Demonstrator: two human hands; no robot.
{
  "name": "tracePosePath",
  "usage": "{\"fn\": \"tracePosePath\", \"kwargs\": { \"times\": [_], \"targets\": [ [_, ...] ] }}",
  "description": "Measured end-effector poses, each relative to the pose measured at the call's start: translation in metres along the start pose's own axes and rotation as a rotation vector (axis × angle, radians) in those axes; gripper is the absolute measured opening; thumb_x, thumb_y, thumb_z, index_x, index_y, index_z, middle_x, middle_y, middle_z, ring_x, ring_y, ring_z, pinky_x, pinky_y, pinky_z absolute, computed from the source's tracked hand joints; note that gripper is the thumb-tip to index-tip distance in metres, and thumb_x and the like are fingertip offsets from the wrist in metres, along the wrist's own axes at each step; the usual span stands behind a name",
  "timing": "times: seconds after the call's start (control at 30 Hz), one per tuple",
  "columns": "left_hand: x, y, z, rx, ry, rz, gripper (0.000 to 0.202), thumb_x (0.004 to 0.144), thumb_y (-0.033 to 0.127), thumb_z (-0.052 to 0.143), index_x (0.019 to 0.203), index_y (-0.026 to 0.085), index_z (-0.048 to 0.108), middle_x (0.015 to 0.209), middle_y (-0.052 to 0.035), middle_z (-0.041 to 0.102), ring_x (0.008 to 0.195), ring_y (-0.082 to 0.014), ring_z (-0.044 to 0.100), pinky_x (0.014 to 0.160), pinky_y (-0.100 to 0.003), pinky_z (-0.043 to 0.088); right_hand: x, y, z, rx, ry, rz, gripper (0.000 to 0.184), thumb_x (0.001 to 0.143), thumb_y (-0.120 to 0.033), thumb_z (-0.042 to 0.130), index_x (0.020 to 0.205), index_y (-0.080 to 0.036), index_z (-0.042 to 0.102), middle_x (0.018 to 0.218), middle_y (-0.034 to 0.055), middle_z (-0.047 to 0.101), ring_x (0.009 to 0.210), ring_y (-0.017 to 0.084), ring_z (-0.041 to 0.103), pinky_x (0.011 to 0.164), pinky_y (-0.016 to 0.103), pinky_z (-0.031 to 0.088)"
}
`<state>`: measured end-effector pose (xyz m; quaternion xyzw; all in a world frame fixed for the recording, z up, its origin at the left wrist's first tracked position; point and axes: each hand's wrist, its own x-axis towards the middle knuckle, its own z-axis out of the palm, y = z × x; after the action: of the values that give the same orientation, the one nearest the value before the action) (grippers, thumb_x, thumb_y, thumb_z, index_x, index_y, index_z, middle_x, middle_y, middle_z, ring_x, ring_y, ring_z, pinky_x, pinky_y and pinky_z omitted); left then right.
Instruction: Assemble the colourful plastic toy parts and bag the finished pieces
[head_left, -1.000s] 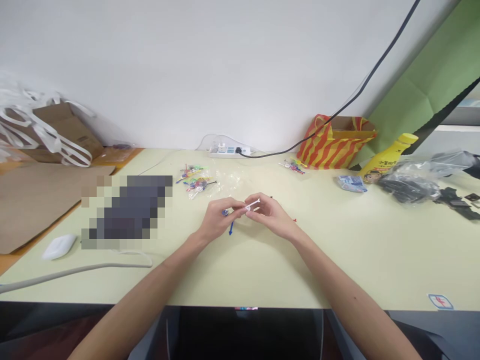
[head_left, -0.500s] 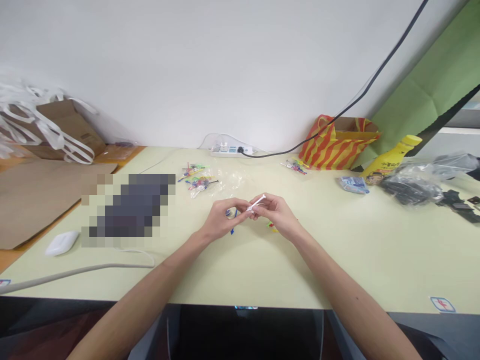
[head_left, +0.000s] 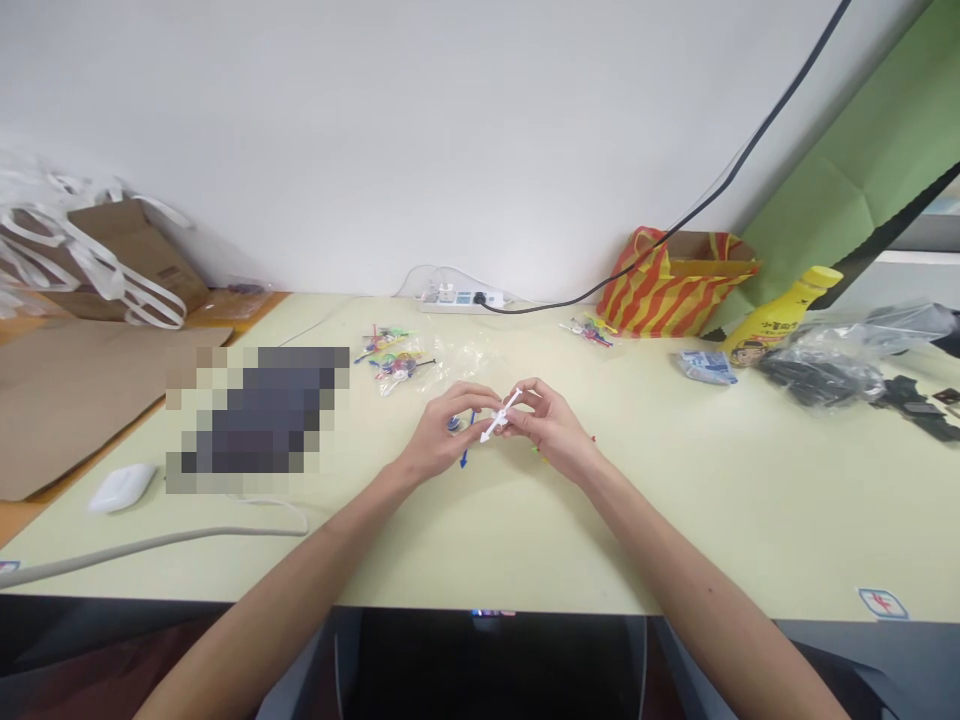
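Both hands meet over the middle of the table around a small white plastic arrow-shaped piece point(head_left: 491, 429). My left hand point(head_left: 450, 430) pinches it from the left, near its middle. From the right, my right hand point(head_left: 551, 425) has thumb and fingers closed on it. The piece lies slantwise, its arrow tip pointing down and left and its bar end up and right. Partly behind my left hand, a blue arrow-shaped piece point(head_left: 464, 458) is on the table. Small green and yellow pieces are largely hidden under my right hand.
Colourful plastic pieces in clear bags point(head_left: 397, 365) lie behind the hands, and another small pile point(head_left: 590, 331) lies by a striped bag point(head_left: 660, 305). A power strip point(head_left: 461, 299) sits against the wall. At right stands a yellow bottle point(head_left: 784, 315); a white case point(head_left: 123, 488) rests at left.
The white piece has turned in my fingers, and its arrow tip now shows at lower left. The fingers of my right hand have shifted and arched up a little.
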<state>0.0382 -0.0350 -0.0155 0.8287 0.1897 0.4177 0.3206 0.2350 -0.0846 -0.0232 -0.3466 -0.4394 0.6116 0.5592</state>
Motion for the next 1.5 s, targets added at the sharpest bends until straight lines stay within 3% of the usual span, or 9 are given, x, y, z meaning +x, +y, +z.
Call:
{"fn": "tracePosePath", "kwargs": {
  "times": [0.2, 0.4, 0.53, 0.73, 0.93, 1.2, 1.37, 1.5],
  "targets": [
    [-0.003, 0.002, 0.005, 0.039, 0.040, -0.126, 0.024, 0.092, 0.038, 0.070, 0.106, 0.019, 0.073, 0.104, -0.0075, 0.076, 0.096, -0.0196, 0.072, 0.087, -0.031, 0.056, 0.002, 0.005, 0.000, -0.145, 0.062, -0.079, 0.052, 0.070, -0.045, 0.088, 0.092, -0.024, 0.045, 0.080, -0.0048, 0.063, 0.058, 0.012, 0.063, 0.055, 0.026, 0.049],
    [-0.001, -0.003, 0.005, 0.189, 0.149, 0.052, 0.018, 0.088, 0.030, 0.076, 0.103, 0.021, 0.076, 0.100, -0.0077, 0.074, 0.090, -0.0172, 0.071, 0.083, -0.031, 0.057, 0.001, 0.003, 0.004, -0.247, 0.234, -0.173, 0.047, 0.080, -0.048, 0.079, 0.100, -0.026, 0.043, 0.068, -0.0071, 0.059, 0.055, 0.012, 0.056, 0.055, 0.026, 0.046],
    [-0.004, -0.010, 0.007, 0.268, 0.098, 0.120, 0.017, 0.092, 0.027, 0.070, 0.107, 0.023, 0.075, 0.100, -0.0079, 0.071, 0.090, -0.0168, 0.069, 0.080, -0.030, 0.057, -0.001, 0.001, 0.005, -0.310, 0.105, -0.143, 0.043, 0.080, -0.050, 0.077, 0.104, -0.025, 0.052, 0.078, -0.0032, 0.062, 0.061, 0.013, 0.057, 0.058, 0.027, 0.047],
    [-0.007, -0.011, 0.008, 0.279, 0.076, 0.111, 0.017, 0.091, 0.025, 0.071, 0.107, 0.021, 0.071, 0.104, -0.0071, 0.074, 0.096, -0.0172, 0.071, 0.087, -0.030, 0.057, -0.002, -0.001, 0.003, -0.412, -0.026, -0.089, 0.037, 0.077, -0.041, 0.081, 0.105, -0.022, 0.066, 0.090, 0.0010, 0.063, 0.068, 0.013, 0.060, 0.065, 0.030, 0.049],
    [-0.006, -0.011, 0.004, 0.269, 0.008, 0.141, 0.021, 0.091, 0.020, 0.069, 0.112, 0.022, 0.072, 0.107, -0.0081, 0.072, 0.096, -0.0166, 0.071, 0.085, -0.029, 0.058, -0.001, -0.003, 0.000, -0.387, -0.057, -0.053, 0.034, 0.076, -0.033, 0.080, 0.104, -0.019, 0.067, 0.097, 0.0033, 0.066, 0.070, 0.012, 0.060, 0.069, 0.030, 0.050],
    [-0.005, -0.008, 0.001, 0.268, -0.011, 0.146, 0.021, 0.092, 0.027, 0.070, 0.112, 0.022, 0.072, 0.104, -0.0065, 0.078, 0.091, -0.0160, 0.075, 0.082, -0.026, 0.059, -0.002, 0.001, -0.003, -0.342, -0.160, -0.053, 0.029, 0.082, -0.022, 0.067, 0.109, -0.023, 0.058, 0.090, -0.0017, 0.062, 0.070, 0.012, 0.059, 0.068, 0.028, 0.047],
    [-0.006, -0.010, 0.000, 0.311, 0.019, 0.126, 0.016, 0.092, 0.031, 0.069, 0.104, 0.021, 0.072, 0.096, -0.0051, 0.078, 0.085, -0.0158, 0.075, 0.078, -0.026, 0.059, -0.003, 0.002, -0.002, -0.283, -0.082, -0.011, 0.052, 0.079, -0.029, 0.076, 0.123, -0.028, 0.048, 0.092, -0.0032, 0.064, 0.068, 0.012, 0.059, 0.066, 0.028, 0.047],
    [-0.004, -0.009, -0.001, 0.311, 0.048, 0.151, 0.016, 0.092, 0.028, 0.070, 0.106, 0.021, 0.072, 0.100, -0.0063, 0.078, 0.090, -0.0167, 0.075, 0.083, -0.028, 0.060, 0.000, -0.001, -0.005, -0.188, -0.079, 0.068, 0.040, 0.081, -0.044, 0.077, 0.110, -0.023, 0.059, 0.080, -0.0023, 0.064, 0.064, 0.012, 0.057, 0.065, 0.029, 0.046]
  ]
}}
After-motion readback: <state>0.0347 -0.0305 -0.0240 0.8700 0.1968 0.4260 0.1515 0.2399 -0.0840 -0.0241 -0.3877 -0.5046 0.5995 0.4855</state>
